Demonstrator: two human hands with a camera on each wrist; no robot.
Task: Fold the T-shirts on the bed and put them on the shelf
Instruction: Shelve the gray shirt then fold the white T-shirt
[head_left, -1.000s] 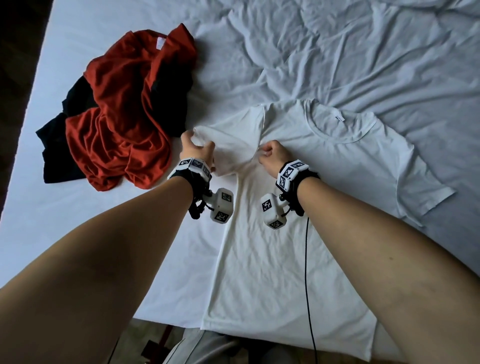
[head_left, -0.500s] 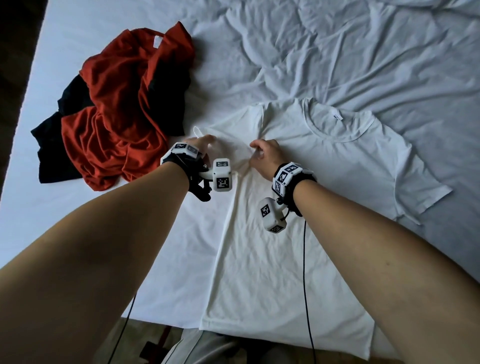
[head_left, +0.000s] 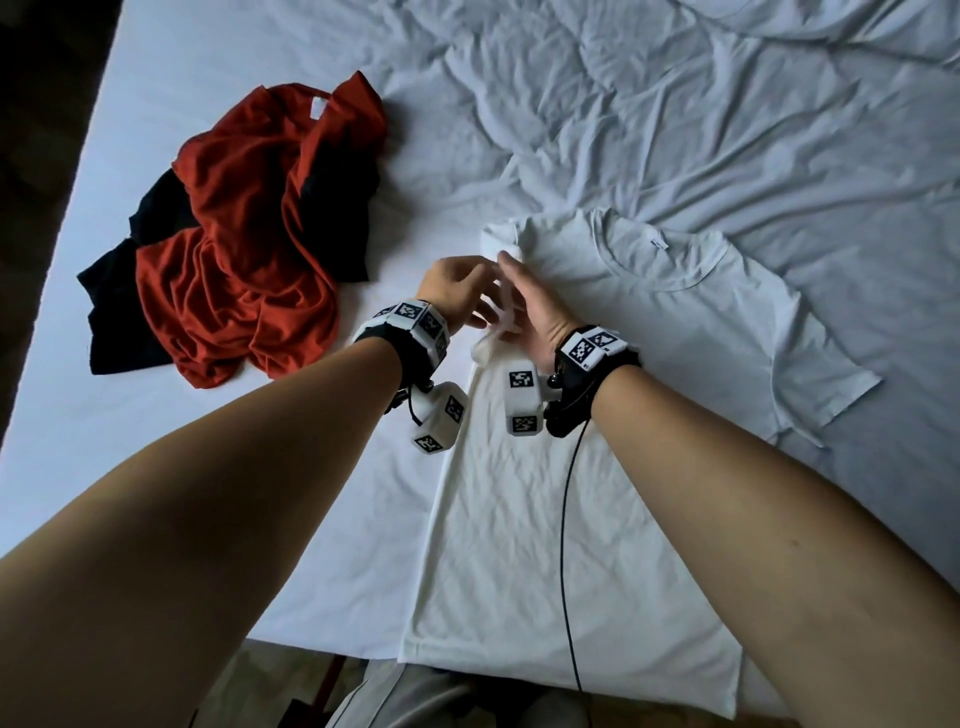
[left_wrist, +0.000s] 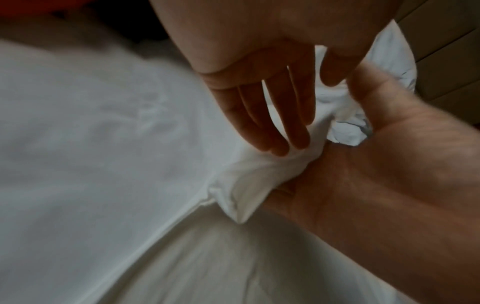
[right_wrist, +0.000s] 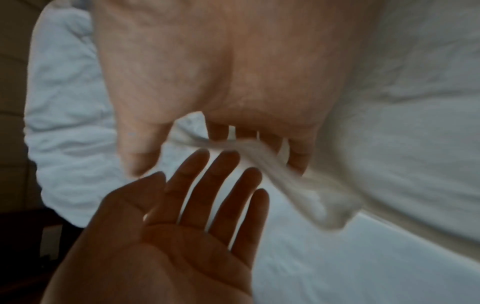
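Observation:
A white T-shirt (head_left: 649, 364) lies flat, front up, on the bed, collar toward the far side. Its left sleeve (head_left: 491, 343) is bunched into a strand and lifted off the sheet between my two hands. In the head view my left hand (head_left: 457, 291) and right hand (head_left: 535, 312) stand palm to palm. The right wrist view shows the left hand (right_wrist: 194, 216) flat with straight fingers, and the blurred sleeve (right_wrist: 298, 185) lies across the right hand's fingers (right_wrist: 298, 156). In the left wrist view the left fingers (left_wrist: 272, 123) press the sleeve (left_wrist: 246, 185) against the right hand (left_wrist: 363, 185), whose thumb stands free.
A crumpled red T-shirt (head_left: 244, 234) lies heaped on a black one (head_left: 119, 322) at the left of the bed. A rumpled duvet (head_left: 675, 104) covers the far side. The bed's edge (head_left: 311, 644) runs along the bottom, with dark floor to the left. A black cable (head_left: 566, 545) hangs from my right wrist.
Both hands gripped the sleeve a second ago, then let it go. They have since moved together, and the sleeve now stands bunched between the two flat hands.

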